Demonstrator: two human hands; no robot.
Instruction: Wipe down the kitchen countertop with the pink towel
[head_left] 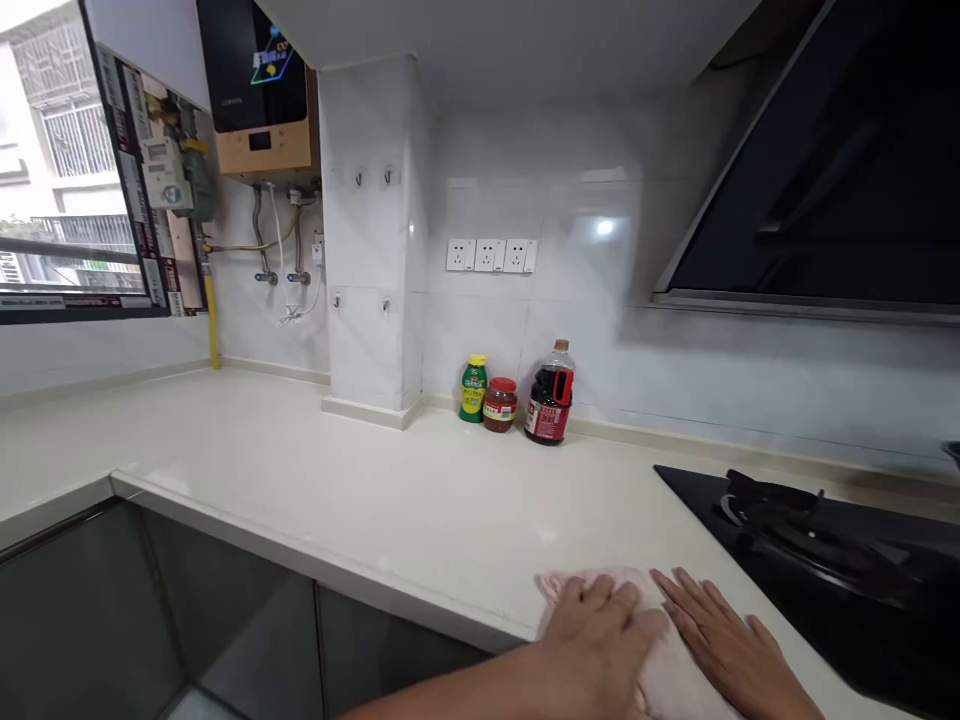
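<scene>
1. Our left hand [600, 635] lies palm down on a pink cloth [660, 680], fingers bent a little over its near edge — pressing it flat, not gripping it.
2. Our right hand [724, 645] rests flat on the same cloth just beside the left, fingers stretched out and pointing toward the back wall; it holds nothing, only presses down.
3. The two hands touch or nearly touch at the middle of the cloth; we cannot tell which.
4. The cloth is spread on the pale countertop [360, 490], close to its front edge and just left of the black gas stove [825, 550].
5. Part of the cloth shows beyond our fingertips and part runs down toward the lower frame edge between our wrists.
6. At the back of the counter, against the tiled wall, stand three containers in a row — a green bottle with a yellow cap [473, 388], a jar with a red lid [499, 404] and a dark sauce bottle [550, 395] with a red label. They are well apart from our hands.
7. Above them a strip of white wall sockets [491, 255] is set in the tiles.
8. A dark range hood [825, 170] slants over the stove.
9. To the left a water heater [259, 85] hangs on the wall with pipes below it, next to a window [52, 170].
10. Under the counter are grey cabinet doors [150, 610].
</scene>
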